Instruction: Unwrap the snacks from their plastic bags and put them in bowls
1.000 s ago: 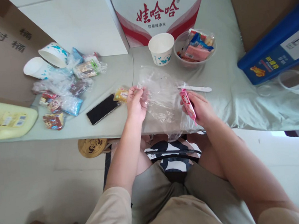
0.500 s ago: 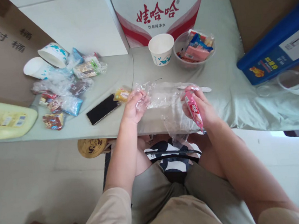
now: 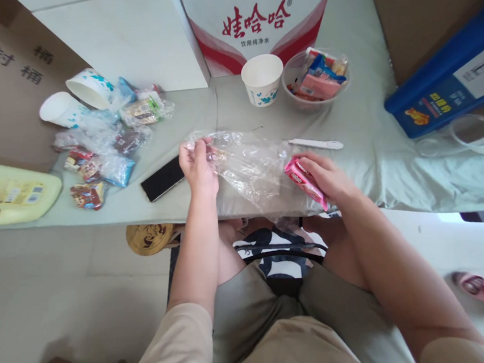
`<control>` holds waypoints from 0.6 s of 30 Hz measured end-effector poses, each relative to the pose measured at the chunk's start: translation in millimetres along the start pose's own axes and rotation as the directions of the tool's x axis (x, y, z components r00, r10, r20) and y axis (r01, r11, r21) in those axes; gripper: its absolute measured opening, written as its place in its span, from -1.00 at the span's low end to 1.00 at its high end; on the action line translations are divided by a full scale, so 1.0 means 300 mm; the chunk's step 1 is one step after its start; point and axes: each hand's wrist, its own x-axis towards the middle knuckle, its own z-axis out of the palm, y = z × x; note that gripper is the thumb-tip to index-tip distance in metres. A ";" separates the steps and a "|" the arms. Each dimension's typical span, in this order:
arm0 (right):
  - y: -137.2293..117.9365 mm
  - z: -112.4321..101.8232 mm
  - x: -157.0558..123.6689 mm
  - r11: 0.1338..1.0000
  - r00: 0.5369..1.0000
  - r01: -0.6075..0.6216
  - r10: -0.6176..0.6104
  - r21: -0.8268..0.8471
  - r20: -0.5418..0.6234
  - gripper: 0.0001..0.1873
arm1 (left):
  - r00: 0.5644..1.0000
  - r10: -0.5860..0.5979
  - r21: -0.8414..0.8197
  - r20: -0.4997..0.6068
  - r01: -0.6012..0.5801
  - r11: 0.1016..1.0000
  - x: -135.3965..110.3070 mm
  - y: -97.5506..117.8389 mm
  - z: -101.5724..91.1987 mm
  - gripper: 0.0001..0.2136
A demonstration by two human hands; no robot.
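My left hand is closed on the edge of a clear plastic bag, which stretches rightward over the table. In my right hand is a pink wafer packet, gripped by one side, its near end hanging close to the table's front edge. The bag's right end lies beside the packet; whether they touch I cannot tell. Behind my right hand a white plastic-handled tool lies flat. A black phone is partly covered by my left hand.
A paper cup and a clear bowl of snacks stand at the back. Wrapped snacks and two tipped cups lie left. A blue container and a clear plastic cup are right, a yellow jug far left.
My left hand has moved left, drawing the bag out with it. My right hand has come free of the bag and still holds the packet. Pink footwear at right shows more.
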 end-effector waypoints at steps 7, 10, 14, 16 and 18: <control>0.017 -0.026 0.027 0.980 0.988 0.069 -0.041 0.189 -0.149 -0.59 | 0.998 0.058 0.149 0.023 -0.061 0.987 -0.006 -0.007 -0.022 -0.63; 0.011 -0.006 0.015 0.943 0.986 0.164 -0.148 0.290 -0.079 -0.59 | 0.992 -0.053 0.097 0.111 0.042 0.994 -0.024 -0.019 -0.011 -0.61; 0.001 0.071 -0.023 0.938 0.969 0.124 -0.184 0.322 0.162 -0.45 | 0.941 -0.159 0.111 0.298 0.131 0.985 -0.071 -0.037 0.009 -0.57; 0.002 0.116 -0.032 0.941 0.943 0.095 -0.189 0.324 0.275 -0.43 | 0.898 -0.216 0.141 0.383 0.174 0.975 -0.095 -0.039 0.017 -0.52; 0.007 0.154 -0.029 0.945 0.927 0.108 -0.208 0.310 0.311 -0.44 | 0.884 -0.266 0.148 0.383 0.226 0.963 -0.115 -0.034 0.023 -0.50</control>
